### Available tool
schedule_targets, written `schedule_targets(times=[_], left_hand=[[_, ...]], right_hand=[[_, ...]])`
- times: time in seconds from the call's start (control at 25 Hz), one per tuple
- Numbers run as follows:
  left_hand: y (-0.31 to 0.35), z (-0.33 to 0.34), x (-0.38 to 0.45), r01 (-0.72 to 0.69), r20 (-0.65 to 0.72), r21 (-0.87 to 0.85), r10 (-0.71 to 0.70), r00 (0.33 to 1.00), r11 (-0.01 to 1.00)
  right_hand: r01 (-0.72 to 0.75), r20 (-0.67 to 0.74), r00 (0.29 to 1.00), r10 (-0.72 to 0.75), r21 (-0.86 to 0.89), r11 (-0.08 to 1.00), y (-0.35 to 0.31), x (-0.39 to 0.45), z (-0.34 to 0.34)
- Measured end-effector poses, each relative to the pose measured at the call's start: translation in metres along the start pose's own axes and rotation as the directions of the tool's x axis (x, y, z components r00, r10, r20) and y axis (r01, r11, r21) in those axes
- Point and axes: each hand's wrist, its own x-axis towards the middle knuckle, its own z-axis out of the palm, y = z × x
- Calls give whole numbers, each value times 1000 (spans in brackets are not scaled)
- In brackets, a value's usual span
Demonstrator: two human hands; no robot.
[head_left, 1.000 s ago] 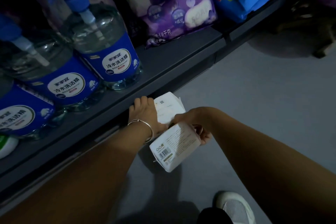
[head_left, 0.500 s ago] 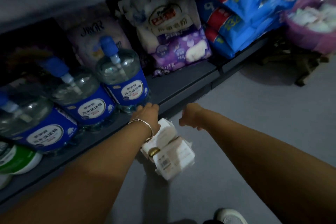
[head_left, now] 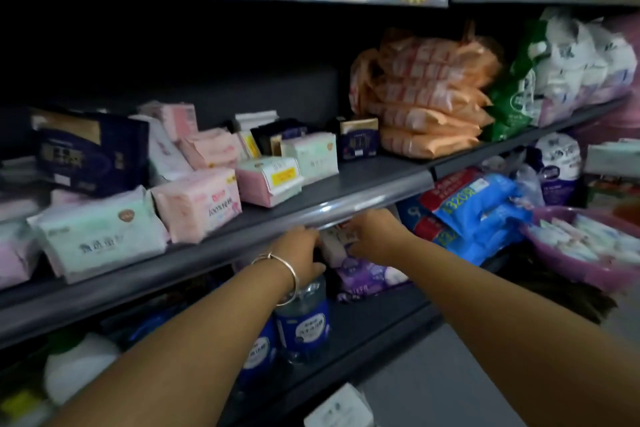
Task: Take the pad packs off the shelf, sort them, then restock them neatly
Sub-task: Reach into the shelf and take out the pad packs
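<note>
Sitting loose across the dark grey metal middle shelf (head_left: 363,180) are the pad packs: a pale pink soft plastic pack (head_left: 199,204) near the front edge, a mint-white pack (head_left: 100,236) to its left, a pink-and-white pack with a yellow label (head_left: 270,180) to its right, and a dark navy pack (head_left: 86,152) further back. They lie at mixed angles, some leaning on each other (not in rows at all). Both hands are raised just under that shelf's front lip. The left hand (head_left: 301,253), with a thin silver bangle (head_left: 280,274) on the wrist, and the right hand (head_left: 377,236) seem to be on a small pale pack (head_left: 332,246) between them, but it's blurry and I can't tell how the fingers lie. Below stands a clear bottle with a blue label (head_left: 301,319), beside a purple bag (head_left: 367,274). Orange packs (head_left: 426,97) are stacked at the shelf's right end, and a purple plastic basin (head_left: 588,246) sits far right.
</note>
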Motion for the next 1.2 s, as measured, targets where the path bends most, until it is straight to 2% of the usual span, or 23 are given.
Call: schedule_targets(times=[0.16, 0.4, 0.68, 0.96, 1.08, 1.2], left_hand=[[-14, -59, 9, 18, -111, 9, -17, 994, 1000], [-40, -98, 46, 19, -216, 12, -16, 976, 1000], [-71, -123, 84, 26, -259, 14, -21, 966, 1000], [-116, -150, 117, 118, -290, 6, -111, 951, 993], [-132, -161, 120, 146, -295, 30, -130, 947, 989], [-143, -171, 113, 143, -303, 10, -133, 944, 990]], right_hand=[[49, -35, 998, -50, -25, 998, -26, 20, -42], [57, -134, 989, -58, -11, 998, -44, 61, -74], [77, -196, 977, -80, -20, 997, -57, 110, -84], [128, -272, 954, -123, 1, 992, -78, 178, -85], [155, -259, 952, -162, -45, 987, -95, 199, -87], [131, -241, 961, -138, -44, 990, -117, 205, -93]])
